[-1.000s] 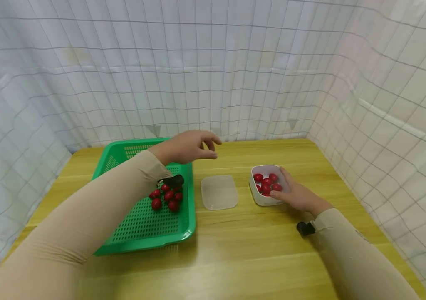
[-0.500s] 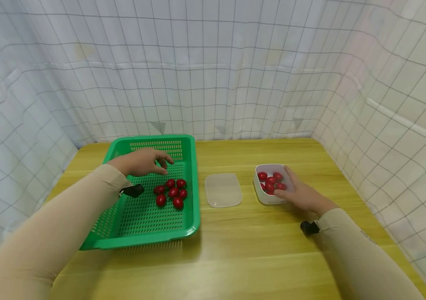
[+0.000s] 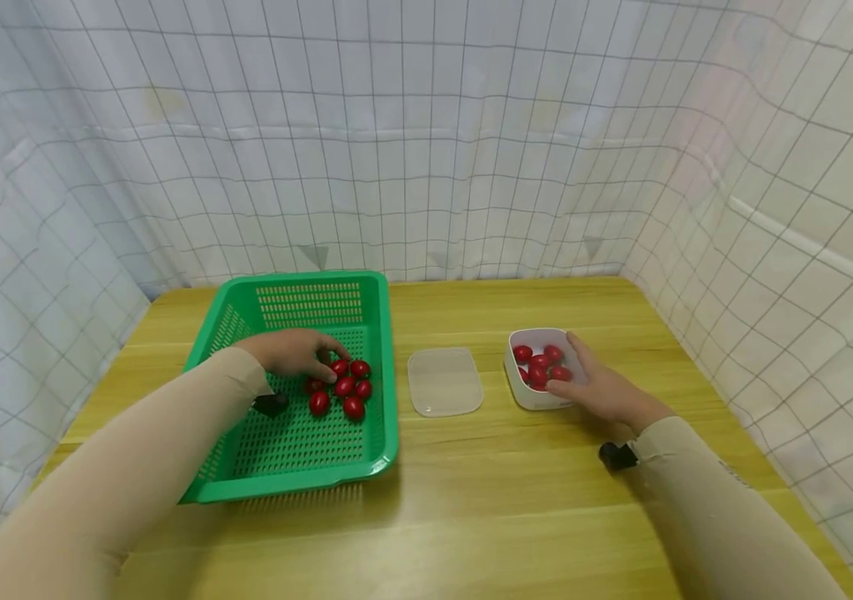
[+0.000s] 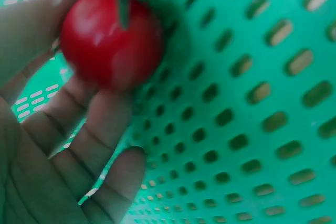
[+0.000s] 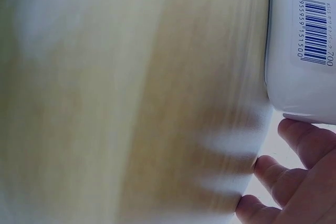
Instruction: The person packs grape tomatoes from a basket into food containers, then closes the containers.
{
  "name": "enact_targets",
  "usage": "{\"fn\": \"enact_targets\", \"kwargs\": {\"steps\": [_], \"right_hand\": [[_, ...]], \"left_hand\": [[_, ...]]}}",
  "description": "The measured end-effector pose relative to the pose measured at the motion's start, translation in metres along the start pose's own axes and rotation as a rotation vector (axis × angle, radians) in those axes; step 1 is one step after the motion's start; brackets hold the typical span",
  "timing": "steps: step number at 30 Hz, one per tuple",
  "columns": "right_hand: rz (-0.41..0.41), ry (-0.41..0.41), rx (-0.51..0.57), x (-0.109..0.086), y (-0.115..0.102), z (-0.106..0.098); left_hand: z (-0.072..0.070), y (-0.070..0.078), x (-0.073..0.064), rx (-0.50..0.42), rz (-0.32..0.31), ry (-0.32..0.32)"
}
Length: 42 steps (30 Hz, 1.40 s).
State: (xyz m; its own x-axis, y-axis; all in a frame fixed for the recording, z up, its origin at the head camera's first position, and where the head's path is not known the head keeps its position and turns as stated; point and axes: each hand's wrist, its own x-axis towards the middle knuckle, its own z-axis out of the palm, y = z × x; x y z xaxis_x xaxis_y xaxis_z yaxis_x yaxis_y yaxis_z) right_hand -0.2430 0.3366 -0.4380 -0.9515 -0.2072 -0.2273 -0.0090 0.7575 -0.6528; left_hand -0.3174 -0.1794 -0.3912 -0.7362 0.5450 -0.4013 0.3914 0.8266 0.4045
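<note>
My left hand (image 3: 293,352) reaches down into the green basket (image 3: 384,375), its thumb and fingers around the cherry tomatoes (image 3: 345,386) there. In the left wrist view, loosely bent fingers (image 4: 107,124) lie against one red cherry tomato (image 4: 113,40) with a green stem; no firm grip shows. My right hand (image 3: 606,393) holds the square white container (image 3: 522,397) by its right side, thumb over the rim. Several cherry tomatoes (image 3: 538,374) lie inside it. The right wrist view catches the container's barcoded wall (image 5: 302,85) and fingertips beside it.
A translucent square lid (image 3: 445,382) lies flat on the wooden table (image 3: 471,500) between basket and container. White grid-patterned curtains (image 3: 426,167) enclose the table at the back and both sides.
My left hand has come back left from near the table's middle and gone down among the tomatoes in the basket. The right hand stays on the container.
</note>
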Motion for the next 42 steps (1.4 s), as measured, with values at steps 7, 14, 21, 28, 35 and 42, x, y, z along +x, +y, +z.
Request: {"fn": "enact_targets", "kwargs": {"steps": [7, 14, 21, 28, 35, 42], "right_hand": [[0.005, -0.007, 0.001, 0.002, 0.003, 0.001], [0.022, -0.015, -0.003, 0.002, 0.005, 0.001], [0.03, -0.01, -0.007, 0.001, 0.003, 0.001], [0.026, -0.009, 0.001, 0.001, 0.003, 0.001], [0.022, -0.01, 0.01, 0.002, 0.003, 0.001], [0.014, -0.011, 0.028, 0.001, 0.001, 0.001]], "left_hand": [[0.006, -0.002, 0.005, 0.005, 0.007, 0.021], [0.009, -0.002, 0.008, -0.002, 0.014, 0.017], [0.009, -0.001, 0.009, 0.001, -0.005, 0.008], [0.008, -0.002, 0.011, -0.007, -0.014, 0.005], [0.008, -0.002, 0.01, -0.013, -0.018, 0.008], [0.008, -0.002, 0.008, -0.018, -0.015, 0.01]]}}
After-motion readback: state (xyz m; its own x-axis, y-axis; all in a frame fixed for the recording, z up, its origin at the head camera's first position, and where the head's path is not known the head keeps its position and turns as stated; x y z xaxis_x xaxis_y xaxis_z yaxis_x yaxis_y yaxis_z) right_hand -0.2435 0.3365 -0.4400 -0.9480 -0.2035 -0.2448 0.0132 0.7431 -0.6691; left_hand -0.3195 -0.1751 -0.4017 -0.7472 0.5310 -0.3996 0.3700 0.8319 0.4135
